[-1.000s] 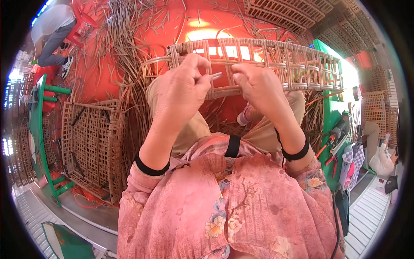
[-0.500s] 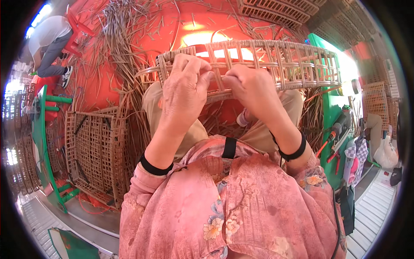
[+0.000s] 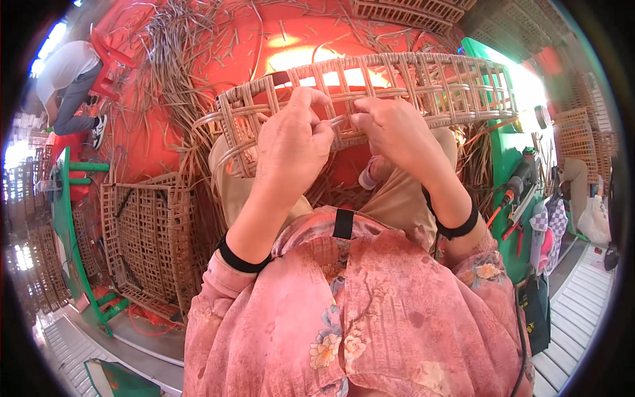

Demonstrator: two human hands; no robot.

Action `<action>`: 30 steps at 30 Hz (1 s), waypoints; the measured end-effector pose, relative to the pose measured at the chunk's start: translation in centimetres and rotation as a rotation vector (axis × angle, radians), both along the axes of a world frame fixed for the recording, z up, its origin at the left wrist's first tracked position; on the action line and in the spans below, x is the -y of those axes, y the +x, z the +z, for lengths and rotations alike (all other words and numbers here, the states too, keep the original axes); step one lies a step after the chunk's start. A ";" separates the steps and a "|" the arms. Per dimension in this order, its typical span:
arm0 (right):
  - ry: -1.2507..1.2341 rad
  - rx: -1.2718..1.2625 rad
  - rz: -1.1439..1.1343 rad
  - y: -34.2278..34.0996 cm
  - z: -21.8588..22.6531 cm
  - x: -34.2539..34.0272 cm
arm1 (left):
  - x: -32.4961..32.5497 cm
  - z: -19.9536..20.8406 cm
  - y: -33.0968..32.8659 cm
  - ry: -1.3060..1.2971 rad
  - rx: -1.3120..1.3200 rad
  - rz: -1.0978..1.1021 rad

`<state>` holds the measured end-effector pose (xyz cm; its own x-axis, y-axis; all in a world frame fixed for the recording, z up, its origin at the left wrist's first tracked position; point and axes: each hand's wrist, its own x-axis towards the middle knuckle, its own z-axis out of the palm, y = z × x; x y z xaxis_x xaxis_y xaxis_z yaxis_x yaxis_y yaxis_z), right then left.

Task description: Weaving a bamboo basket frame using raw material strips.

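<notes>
A long, open-weave wicker basket (image 3: 440, 61) with a wrapped rim lies across my knees, its left end lower than before. My left hand (image 3: 291, 142) is closed at its near side, thumb and forefinger bent together over the weave. Close by on the right, my right hand (image 3: 400, 132) is also closed, its curled fingertips on the same stretch of canes. A short gap with an upright cane shows between the two hands. The exact strand under the fingertips is hidden. Loose cane ends (image 3: 231, 153) stick out at the basket's left end.
Dry strips (image 3: 173, 69) litter the red floor (image 3: 228, 49). A finished-looking wicker tray (image 3: 149, 231) stands at left beside a green frame (image 3: 73, 231). At right, a green bench (image 3: 503, 172) carries a power tool (image 3: 522, 182). Another person (image 3: 69, 76) bends down at far left.
The basket's left end has swung toward me and left, showing more of its side. My left hand has shifted slightly lower and right; the right hand has moved slightly right.
</notes>
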<state>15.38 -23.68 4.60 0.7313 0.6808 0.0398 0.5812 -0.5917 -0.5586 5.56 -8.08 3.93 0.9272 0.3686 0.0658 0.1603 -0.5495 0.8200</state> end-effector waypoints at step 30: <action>-0.031 0.100 -0.039 3.0 0.1 5.9 | 5.5 -1.3 4.6 0.071 0.134 -0.078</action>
<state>18.40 -29.59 4.71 0.7508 0.6538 0.0938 0.6094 -0.6309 -0.4803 10.12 -13.57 2.60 0.9340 0.2858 0.2143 0.0065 -0.6135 0.7897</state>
